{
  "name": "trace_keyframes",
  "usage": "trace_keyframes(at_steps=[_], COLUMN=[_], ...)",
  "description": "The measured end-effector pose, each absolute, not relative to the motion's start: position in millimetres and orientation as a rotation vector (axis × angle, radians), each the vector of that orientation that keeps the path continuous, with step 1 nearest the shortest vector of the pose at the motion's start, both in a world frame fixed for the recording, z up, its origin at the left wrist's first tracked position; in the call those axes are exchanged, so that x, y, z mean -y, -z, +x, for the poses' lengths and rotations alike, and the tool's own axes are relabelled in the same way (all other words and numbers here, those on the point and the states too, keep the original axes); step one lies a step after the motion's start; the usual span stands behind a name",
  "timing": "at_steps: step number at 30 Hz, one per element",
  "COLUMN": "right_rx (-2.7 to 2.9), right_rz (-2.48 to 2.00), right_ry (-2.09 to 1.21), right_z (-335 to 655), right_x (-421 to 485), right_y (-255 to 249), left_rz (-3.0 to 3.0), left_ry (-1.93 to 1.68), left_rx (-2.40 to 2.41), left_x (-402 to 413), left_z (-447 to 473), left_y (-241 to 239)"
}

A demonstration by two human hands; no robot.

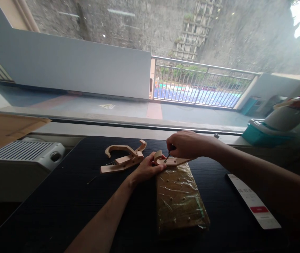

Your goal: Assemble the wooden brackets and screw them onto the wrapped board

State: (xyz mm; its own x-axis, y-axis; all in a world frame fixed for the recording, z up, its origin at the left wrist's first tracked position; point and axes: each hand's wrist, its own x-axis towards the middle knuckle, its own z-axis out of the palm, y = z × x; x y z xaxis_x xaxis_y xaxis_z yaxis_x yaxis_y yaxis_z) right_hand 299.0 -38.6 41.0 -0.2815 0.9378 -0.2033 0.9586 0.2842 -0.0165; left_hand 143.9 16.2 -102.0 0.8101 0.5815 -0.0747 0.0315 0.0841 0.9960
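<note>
My left hand (149, 167) is closed on the curled end of a wooden hook (173, 161), which lies across the far end of a brown block wrapped in clear plastic (177, 200). Over the hook, my right hand (183, 144) grips a screwdriver (168, 156) with a dark handle, mostly hidden in the fingers. The tool's thin shaft slants down to a hole in the wood near my left fingers. Left of my hands lie more wooden hooks (123, 158), overlapping one another. A small screw (91, 180) rests apart from them on the dark tabletop.
A phone (255, 203) with a lit screen lies on the black table (68, 196) near my right forearm. Beyond the table is a window sill (129, 132) with a teal box (262, 133) at right. A white heater (28, 154) and cardboard (10, 130) stand at left.
</note>
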Motion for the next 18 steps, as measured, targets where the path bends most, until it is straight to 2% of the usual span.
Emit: trace_keyframes(at_steps=[4, 11, 18], right_rx=[-2.317, -2.382, -2.411], right_rz=[1.861, 1.750, 1.736], right_ry=[0.261, 0.276, 0.350], right_z=[297, 301, 302], right_x=[37, 42, 39], right_y=[-42, -57, -47], left_rz=[1.466, 1.485, 1.493], left_ry=[-0.444, -0.424, -0.426], left_rx=[-0.506, -0.524, -0.539], left_x=[-16, -16, -16], left_z=[144, 143, 143], left_y=[101, 100, 99])
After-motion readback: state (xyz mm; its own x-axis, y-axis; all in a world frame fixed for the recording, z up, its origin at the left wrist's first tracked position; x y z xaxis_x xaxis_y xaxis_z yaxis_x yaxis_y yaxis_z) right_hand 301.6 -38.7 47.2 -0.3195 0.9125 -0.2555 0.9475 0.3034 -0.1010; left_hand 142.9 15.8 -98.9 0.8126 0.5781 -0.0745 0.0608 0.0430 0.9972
